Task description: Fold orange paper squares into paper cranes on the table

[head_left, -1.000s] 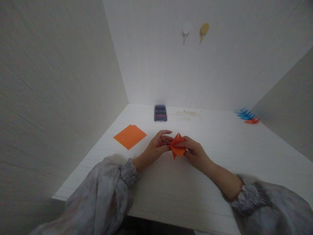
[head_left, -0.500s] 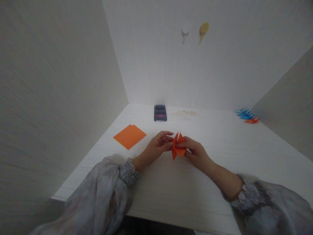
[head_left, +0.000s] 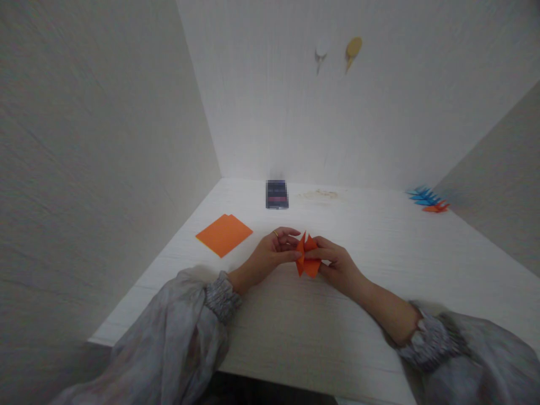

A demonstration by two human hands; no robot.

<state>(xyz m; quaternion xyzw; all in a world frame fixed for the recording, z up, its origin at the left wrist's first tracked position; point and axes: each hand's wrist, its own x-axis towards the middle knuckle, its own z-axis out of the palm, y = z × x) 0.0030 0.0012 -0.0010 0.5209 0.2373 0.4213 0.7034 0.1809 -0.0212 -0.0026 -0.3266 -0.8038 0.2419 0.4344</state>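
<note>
A partly folded piece of orange origami paper point(head_left: 311, 266) is held between both hands above the table, its pointed flaps standing up and down. My left hand point(head_left: 278, 250) pinches its left side with thumb and fingers; a ring shows on one finger. On the other side, my right hand point(head_left: 335, 259) grips the paper, thumb and fingers closed over its right flaps. Fingers cover part of the folds. To the left of my hands lies a small stack of orange paper sheets point(head_left: 223, 236), flat on the table.
A white table point(head_left: 304, 332) is bounded by walls at the back and sides. At the back stands a phone point(head_left: 277, 194), its screen blurred. Several blue folded-paper figures point(head_left: 424, 196) and an orange one point(head_left: 436, 208) sit at the far right. Two hooks, one yellow point(head_left: 353, 47), hang on the wall.
The orange paper has turned slightly in my hands, and its upper flaps look narrower and lower. My left thumb has slid a little right and down across it.
</note>
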